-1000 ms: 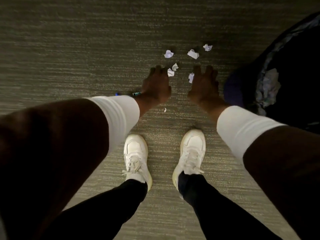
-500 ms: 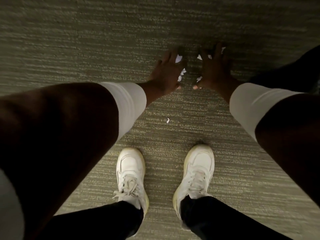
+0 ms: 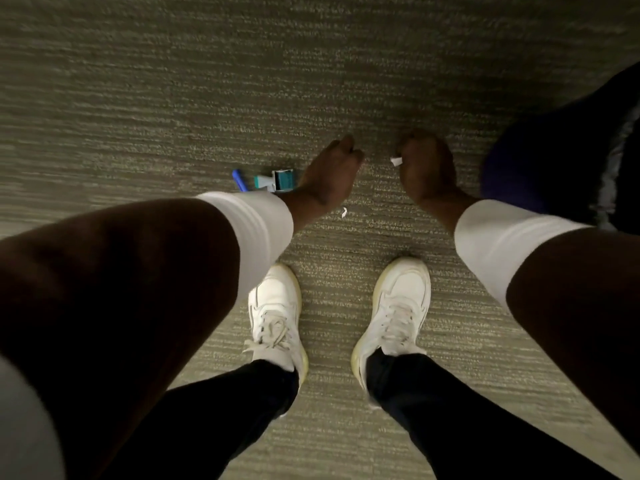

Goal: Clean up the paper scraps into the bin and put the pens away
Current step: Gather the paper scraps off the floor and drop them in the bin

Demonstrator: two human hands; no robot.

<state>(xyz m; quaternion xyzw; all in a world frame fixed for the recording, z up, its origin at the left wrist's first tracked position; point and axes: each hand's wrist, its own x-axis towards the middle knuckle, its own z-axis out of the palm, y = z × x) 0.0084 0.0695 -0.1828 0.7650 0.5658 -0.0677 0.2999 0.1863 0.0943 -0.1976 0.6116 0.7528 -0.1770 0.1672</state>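
Both hands are balled into fists low over the carpet (image 3: pixel 173 98). The right hand (image 3: pixel 427 168) grips paper scraps, a white corner (image 3: pixel 396 161) poking out; what the left hand (image 3: pixel 332 171) holds is hidden. One scrap (image 3: pixel 344 212) lies between them. Pens (image 3: pixel 265 180) lie left; the bin (image 3: pixel 568 168) stands right. Loose fistfuls could shed scraps on the way over.

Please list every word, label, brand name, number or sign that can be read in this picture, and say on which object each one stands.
No text can be read in this picture.
Teal object on the carpet: if it bears any label, it is too blurred to read.
Blue pen: no readable marking.
White shoes: no brand name or logo can be made out.
Paper scrap in the right hand: no writing visible.
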